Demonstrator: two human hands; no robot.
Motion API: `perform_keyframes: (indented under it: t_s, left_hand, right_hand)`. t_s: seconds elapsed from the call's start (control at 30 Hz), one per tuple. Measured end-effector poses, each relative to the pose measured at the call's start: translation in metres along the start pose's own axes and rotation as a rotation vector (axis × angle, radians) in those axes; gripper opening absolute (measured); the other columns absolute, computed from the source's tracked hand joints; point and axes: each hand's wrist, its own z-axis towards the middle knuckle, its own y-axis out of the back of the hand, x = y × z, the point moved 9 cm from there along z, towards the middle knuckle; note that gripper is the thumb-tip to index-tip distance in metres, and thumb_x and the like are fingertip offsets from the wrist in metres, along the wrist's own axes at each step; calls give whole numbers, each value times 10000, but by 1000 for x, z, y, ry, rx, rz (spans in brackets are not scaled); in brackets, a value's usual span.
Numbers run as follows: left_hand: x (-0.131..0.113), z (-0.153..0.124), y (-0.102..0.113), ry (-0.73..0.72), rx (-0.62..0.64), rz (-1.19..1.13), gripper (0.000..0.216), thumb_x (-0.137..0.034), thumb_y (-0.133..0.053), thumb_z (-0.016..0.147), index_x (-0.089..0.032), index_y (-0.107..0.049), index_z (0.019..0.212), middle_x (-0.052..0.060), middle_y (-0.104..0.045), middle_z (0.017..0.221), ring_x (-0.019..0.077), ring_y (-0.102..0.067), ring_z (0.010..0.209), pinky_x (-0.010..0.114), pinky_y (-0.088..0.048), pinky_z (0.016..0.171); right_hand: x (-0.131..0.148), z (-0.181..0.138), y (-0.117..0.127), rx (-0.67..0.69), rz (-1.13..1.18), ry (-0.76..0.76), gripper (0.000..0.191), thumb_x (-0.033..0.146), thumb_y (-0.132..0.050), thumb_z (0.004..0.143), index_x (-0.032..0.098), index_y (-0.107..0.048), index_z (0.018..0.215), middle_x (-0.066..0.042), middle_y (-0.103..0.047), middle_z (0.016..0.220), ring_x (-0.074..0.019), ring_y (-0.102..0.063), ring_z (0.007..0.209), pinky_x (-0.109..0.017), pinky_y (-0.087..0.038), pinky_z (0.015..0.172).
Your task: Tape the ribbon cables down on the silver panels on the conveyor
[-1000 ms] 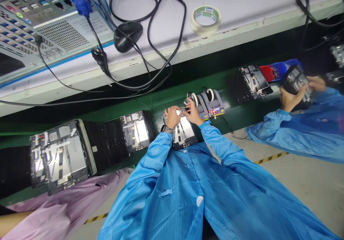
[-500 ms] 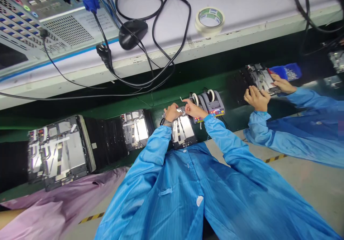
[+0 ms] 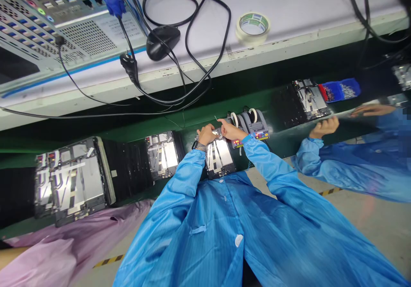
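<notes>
Dark-green desk [image 3: 281,136], head cam: open device [image 3: 221,156] mid-pic, near edge by blue coat [image 3: 218,218]. L hand [image 3: 206,135] on top edge; R hand [image 3: 230,130] approx. 1 o'clock, index out, thin white strip [image 3: 216,117] by tip; can't tell if either grip's clamped. Vs. 0.5 s ago, co-worker's hands [image 3: 325,127] (3 o'clock) now off their device [image 3: 311,100]. Desk surface shows btwn tape dispensers [image 3: 256,128] (2 o'clock) & that device.

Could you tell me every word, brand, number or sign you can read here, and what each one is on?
None can be read for certain.
Computer case: large letters, too blurred; fine label, too small.
Tape roll: green-and-white print inside, too small.
Tape dispensers: lit red display and colored labels, too small.
</notes>
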Motion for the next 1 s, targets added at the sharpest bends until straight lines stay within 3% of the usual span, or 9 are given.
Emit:
perform_keyframes:
  t_s: [0.33,0.5,0.73,1.0]
  left_hand:
    - [0,0,0,-6,-9,-26,454,-416,-874,730,-255,-621,1072,56,-716,1258,321,-574,1258,471,-286,1072]
    - [-1,-2,2,4,-5,-24,455,-418,-869,739,-257,-623,1086,63,-713,1273,323,-575,1262,472,-287,1072]
    - [-1,-4,2,3,-5,-29,435,-414,-855,755,-266,-624,1093,60,-713,1287,321,-566,1285,476,-280,1090]
    - [-3,-5,4,-3,2,-3,465,-421,-864,742,-272,-619,1108,67,-712,1296,317,-577,1277,485,-283,1100]
  right_hand:
    - [1,1,4,14,47,-22,897,17,-586,736,147,-284,1571,49,-625,797,-144,-566,696,-242,-417,680]
    - [1,1,-2,21,-28,-18,908,8,-574,742,139,-263,1586,48,-616,787,-153,-575,695,-242,-405,647]
    - [10,-2,-1,-6,-146,-53,889,17,-567,771,126,-243,1591,21,-662,813,-173,-599,736,-262,-441,713]
    - [24,-9,-2,-24,-304,-112,912,223,-698,891,114,-170,1627,-81,-721,960,-233,-676,812,-281,-453,710]
